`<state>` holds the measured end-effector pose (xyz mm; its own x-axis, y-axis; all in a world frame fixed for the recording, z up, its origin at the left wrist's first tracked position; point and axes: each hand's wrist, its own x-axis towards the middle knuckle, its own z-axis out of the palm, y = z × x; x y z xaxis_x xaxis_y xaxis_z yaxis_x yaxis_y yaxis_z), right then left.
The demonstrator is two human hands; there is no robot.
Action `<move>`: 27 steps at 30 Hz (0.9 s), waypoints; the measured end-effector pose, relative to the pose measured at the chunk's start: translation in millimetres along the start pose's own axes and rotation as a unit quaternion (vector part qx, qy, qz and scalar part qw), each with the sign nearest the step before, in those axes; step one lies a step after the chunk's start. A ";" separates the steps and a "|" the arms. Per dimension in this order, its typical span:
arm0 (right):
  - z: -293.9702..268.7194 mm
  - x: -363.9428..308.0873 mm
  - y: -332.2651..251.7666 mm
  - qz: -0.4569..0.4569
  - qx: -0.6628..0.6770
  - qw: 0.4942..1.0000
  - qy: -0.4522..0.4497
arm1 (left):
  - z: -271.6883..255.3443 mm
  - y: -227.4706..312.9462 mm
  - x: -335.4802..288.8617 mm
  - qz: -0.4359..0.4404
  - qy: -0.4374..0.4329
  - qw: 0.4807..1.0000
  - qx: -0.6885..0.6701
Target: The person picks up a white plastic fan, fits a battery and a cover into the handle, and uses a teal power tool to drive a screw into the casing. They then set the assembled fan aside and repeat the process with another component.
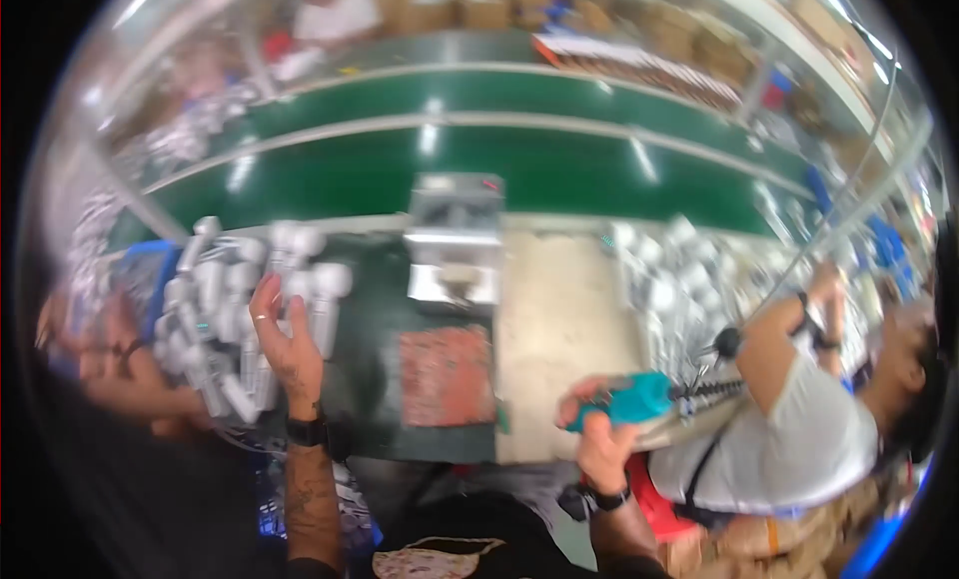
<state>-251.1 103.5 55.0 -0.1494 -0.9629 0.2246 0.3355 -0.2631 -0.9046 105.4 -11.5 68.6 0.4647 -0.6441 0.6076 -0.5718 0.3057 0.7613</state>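
Note:
My left hand (291, 331) is raised at the near edge of a pile of white plastic parts (213, 276) with rounded heads and long handles. Its fingers are apart, and I see nothing held in them. My right hand (605, 447) is wrapped round a teal power screwdriver (637, 399), which lies sideways with its front end to the right. A dark coiled cord (721, 388) shows beside that end. Between my hands a worn reddish mat (447, 376) lies on the dark bench. Blur hides the finer details.
Behind the mat stands a grey box-shaped device (456, 234). More white parts (671, 279) are heaped at the right, near a co-worker in a pale shirt (769, 444). Another person's arm (150, 384) is at the left. A green conveyor belt (529, 169) runs across beyond the bench.

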 end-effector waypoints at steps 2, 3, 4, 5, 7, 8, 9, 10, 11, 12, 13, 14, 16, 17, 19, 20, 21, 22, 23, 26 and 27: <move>9.6 0.1 -7.3 -0.003 -0.053 0.996 0.070 | 37.5 51.3 -30.0 -0.004 -0.159 0.984 -0.076; 3.8 0.7 -13.8 -0.007 -0.069 0.995 0.073 | 60.6 76.4 -41.4 0.071 -0.244 0.965 -0.064; -2.7 -3.4 -19.1 -0.008 -0.084 0.992 0.090 | 86.7 99.7 -54.4 0.068 -0.338 0.933 -0.103; -7.0 -9.0 -24.1 -0.010 -0.096 0.990 0.104 | 113.4 116.8 -69.5 0.063 -0.399 0.908 -0.111; -15.2 -20.8 -29.6 -0.015 -0.110 0.986 0.128 | 179.6 124.8 -102.4 0.099 -0.445 0.869 -0.192; -15.5 -23.4 -32.6 -0.027 -0.111 0.984 0.138 | 205.7 128.3 -109.7 0.138 -0.454 0.860 -0.188; -18.6 -24.0 -33.3 -0.026 -0.115 0.983 0.138 | 233.0 131.9 -120.0 0.147 -0.461 0.857 -0.174; -19.1 -24.9 -35.9 -0.026 -0.121 0.983 0.139 | 249.8 139.9 -126.0 0.155 -0.467 0.856 -0.158; -20.8 -28.5 -38.5 -0.026 -0.127 0.981 0.145 | 257.4 155.0 -129.6 0.153 -0.469 0.855 -0.161; -23.5 -31.7 -40.5 -0.026 -0.131 0.980 0.147 | 262.4 172.9 -130.3 0.117 -0.524 0.837 -0.104; -27.0 -33.1 -40.7 -0.029 -0.135 0.979 0.152 | 268.4 185.5 -133.1 0.082 -0.575 0.813 -0.045; -30.1 -33.5 -41.1 -0.031 -0.139 0.977 0.156 | 275.2 190.1 -144.3 0.082 -0.575 0.813 -0.047; -30.9 -33.0 -44.3 -0.033 -0.144 0.976 0.159 | 281.9 188.2 -167.2 0.177 -0.487 0.855 0.020; -30.9 -32.2 -45.3 -0.034 -0.149 0.975 0.162 | 284.3 185.2 -172.4 0.176 -0.487 0.855 0.020; -32.3 -29.9 -44.3 -0.032 -0.148 0.975 0.163 | 286.8 181.6 -180.1 0.171 -0.486 0.857 0.030; -32.1 -27.7 -43.4 -0.031 -0.145 0.976 0.161 | 289.1 179.9 -181.9 0.169 -0.486 0.857 0.031; -30.9 -25.6 -42.7 -0.028 -0.144 0.977 0.157 | 290.6 177.3 -183.2 0.131 -0.499 0.856 0.031; -29.1 -23.1 -42.2 -0.022 -0.150 0.978 0.146 | 291.6 174.5 -183.6 0.092 -0.509 0.855 0.031; -26.9 -20.4 -41.3 -0.016 -0.155 0.979 0.133 | 291.4 171.8 -183.7 0.089 -0.506 0.857 0.035; -25.6 -19.6 -36.2 -0.025 -0.165 0.979 0.119 | 278.9 168.9 -180.2 0.063 -0.470 0.880 0.032; -25.5 -21.6 -36.4 -0.025 -0.164 0.979 0.118 | 262.9 172.8 -166.9 0.042 -0.489 0.871 -0.023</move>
<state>-283.8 135.4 73.9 -0.3813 -0.8989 0.2161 0.0123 -0.2386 -0.9710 -248.7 -35.5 39.3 -0.3879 -0.9006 0.1958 -0.5372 0.3936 0.7460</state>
